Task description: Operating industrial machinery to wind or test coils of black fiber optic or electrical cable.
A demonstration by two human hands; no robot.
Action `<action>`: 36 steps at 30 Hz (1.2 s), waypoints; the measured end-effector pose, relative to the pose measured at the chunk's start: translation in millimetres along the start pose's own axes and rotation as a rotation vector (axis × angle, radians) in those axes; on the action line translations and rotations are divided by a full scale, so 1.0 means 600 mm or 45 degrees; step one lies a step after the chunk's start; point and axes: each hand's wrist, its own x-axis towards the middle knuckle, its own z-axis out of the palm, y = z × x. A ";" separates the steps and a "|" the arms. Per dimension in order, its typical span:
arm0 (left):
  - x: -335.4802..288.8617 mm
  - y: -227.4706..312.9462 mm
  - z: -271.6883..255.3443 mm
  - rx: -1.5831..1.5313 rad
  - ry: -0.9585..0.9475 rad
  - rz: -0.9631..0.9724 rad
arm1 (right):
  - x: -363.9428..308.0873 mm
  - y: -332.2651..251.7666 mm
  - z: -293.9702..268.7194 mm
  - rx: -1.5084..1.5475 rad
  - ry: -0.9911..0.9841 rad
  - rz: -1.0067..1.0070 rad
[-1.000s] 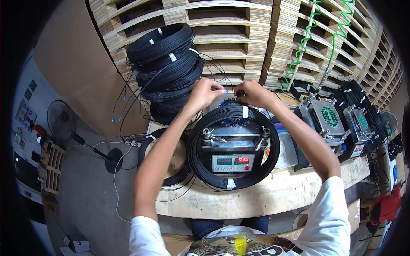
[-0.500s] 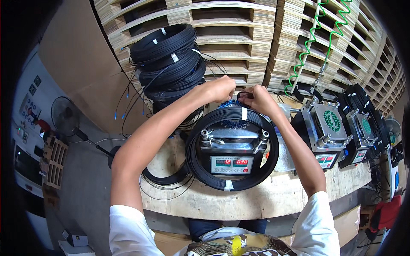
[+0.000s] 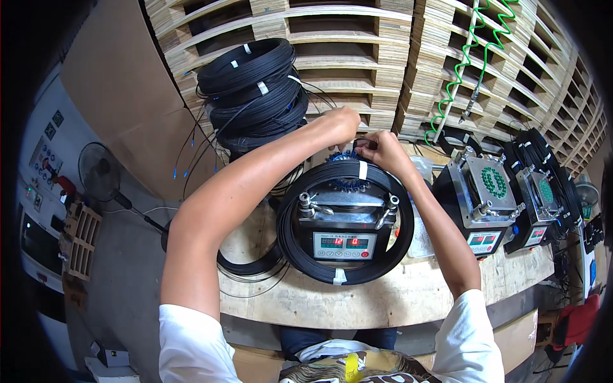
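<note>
While both bare hands meet at the far edge of a black, metal-topped machine (image 3: 345, 216), the work there looks well advanced but not finished. Its small blue connectors (image 3: 349, 185) sit in a ring at the machine's top, many already in place; whether any slot is unfilled cannot be told, since the hands and a coil hide part of the ring. That thick round coil of black cable (image 3: 285, 233), bound with white tags, is already set at the machine, its upper arc crossing the ring and its lower arc passing below the front panel with red lit digits (image 3: 345, 247). The left hand (image 3: 345, 124) reaches over the rear connectors, its fingers bent downward and mostly hidden, so their grip cannot be told. The right hand (image 3: 383, 150) is just beside it, thumb and fingers bunched near a small dark piece; whether they clamp it is unclear. What appears left is whatever handling the rear connectors need, as both hands are there. A tall stack of black cable coils (image 3: 258, 112) stands behind to the left, and another black coil (image 3: 255, 265) lies on the pale wooden table (image 3: 306, 306). To the right, a similar machine with a green ring on its metal plate (image 3: 493, 183) has no hand on it.
</note>
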 end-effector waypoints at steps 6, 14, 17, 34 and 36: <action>0.010 -0.014 0.004 -0.024 -0.082 0.051 | -0.001 -0.008 -0.002 -0.005 -0.015 0.023; 0.039 -0.035 0.034 -0.065 -0.045 0.086 | 0.004 0.005 -0.008 -0.025 -0.042 -0.066; 0.039 -0.086 0.015 -0.065 -0.210 0.419 | -0.004 -0.020 -0.041 -0.008 -0.269 0.048; 0.078 -0.133 0.051 -0.902 -0.332 0.456 | 0.160 0.073 -0.032 -0.610 -0.573 0.793; 0.074 -0.127 0.054 -0.918 -0.306 0.417 | 0.149 0.094 -0.040 -0.561 -0.399 0.849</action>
